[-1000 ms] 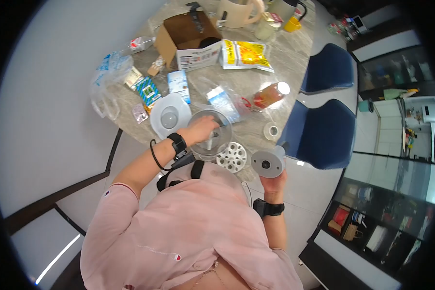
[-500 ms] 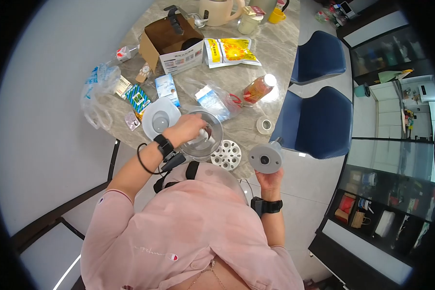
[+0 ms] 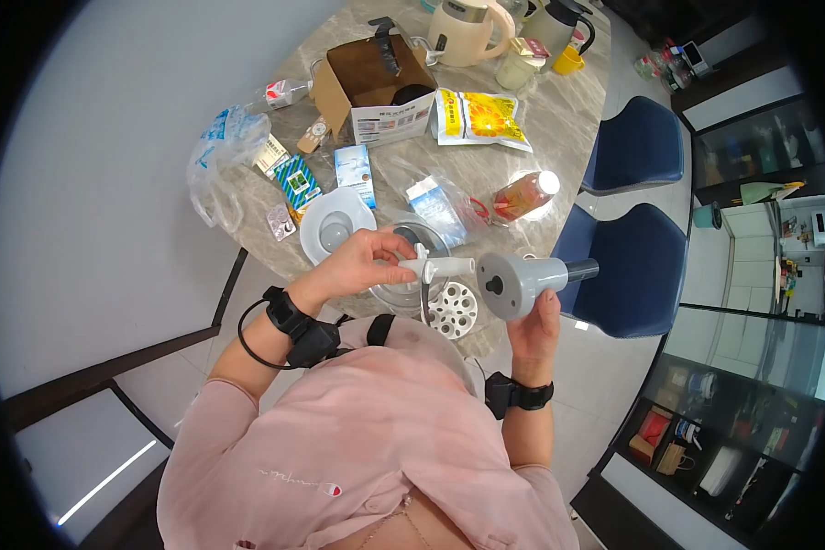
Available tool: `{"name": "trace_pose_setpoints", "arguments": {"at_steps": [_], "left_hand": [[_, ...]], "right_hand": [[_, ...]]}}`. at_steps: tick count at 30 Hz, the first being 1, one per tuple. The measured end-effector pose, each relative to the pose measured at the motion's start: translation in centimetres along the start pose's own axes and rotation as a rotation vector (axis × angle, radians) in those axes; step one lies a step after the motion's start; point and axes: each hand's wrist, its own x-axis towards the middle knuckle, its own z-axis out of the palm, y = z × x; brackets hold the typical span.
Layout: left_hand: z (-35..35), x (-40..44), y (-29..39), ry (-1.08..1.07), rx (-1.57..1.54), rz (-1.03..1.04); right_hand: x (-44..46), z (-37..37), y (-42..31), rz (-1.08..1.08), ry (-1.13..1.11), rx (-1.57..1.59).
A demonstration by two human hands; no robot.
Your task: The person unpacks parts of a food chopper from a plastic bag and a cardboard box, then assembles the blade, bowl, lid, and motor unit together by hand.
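My left hand (image 3: 368, 260) pinches a white plastic chopper blade (image 3: 445, 267) by its hub, and a curved dark blade hangs below it. Under that hand stands a clear round bowl (image 3: 396, 300), partly hidden by the fingers. My right hand (image 3: 533, 332) is wrapped round the underside of a grey disc-shaped attachment (image 3: 521, 282), whose dark tube points right. The white hub's free end faces the attachment's centre across a small gap. A white disc with round holes (image 3: 453, 310) lies at the table edge between my hands. Left of the bowl sits a white funnel-shaped lid (image 3: 313, 229).
On the marble table (image 3: 293, 261) stand an open cardboard box (image 3: 392, 124), a yellow packet (image 3: 482, 117), a red-orange bottle (image 3: 524, 195) and blue-white cartons (image 3: 354, 174). A kettle (image 3: 467, 35) is at the back. Blue chairs (image 3: 621, 266) stand to the right.
My left hand has lifted the chopper blade out of the bowl and moved it right. My right hand has turned the attachment so its disc faces left. The view has shifted.
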Motion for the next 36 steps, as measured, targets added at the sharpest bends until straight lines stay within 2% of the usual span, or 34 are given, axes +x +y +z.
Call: {"name": "trace_pose_setpoints", "arguments": {"at_steps": [6, 10, 18, 24, 28, 30, 31, 33, 36], "left_hand": [[0.3, -0.8, 0.9, 0.029, 0.270, 0.086], [0.7, -0.9, 1.1, 0.037, 0.309, 0.146], [1.2, -0.5, 1.0, 0.036, 0.313, 0.121], [2.0, -0.3, 0.6, 0.110, 0.312, 0.221], [2.2, -0.3, 0.7, 0.121, 0.365, 0.187], [2.6, -0.1, 0.9, 0.102, 0.357, 0.155], [2.8, 0.2, 0.8, 0.096, 0.353, 0.158], [3.1, 0.7, 0.5, 0.058, 0.414, 0.177], [3.8, 1.3, 0.3, 0.019, 0.400, 0.145]], "right_hand": [[0.2, 1.5, 0.0, -0.040, -0.015, -0.098], [0.1, 0.8, -0.2, -0.058, -0.012, -0.137], [-0.5, 2.1, -1.6, -0.200, -0.052, -0.550], [-0.7, 1.3, -0.9, -0.208, -0.006, -0.517], [-0.6, 1.0, -0.3, -0.218, -0.017, -0.548], [-0.3, 1.9, 0.1, -0.027, -0.080, -0.231], [-0.2, 2.2, 0.5, -0.031, -0.074, -0.234], [-0.2, 2.6, 0.8, 0.140, -0.070, -0.022], [-0.2, 0.3, 1.1, 0.140, 0.023, 0.047]]}}
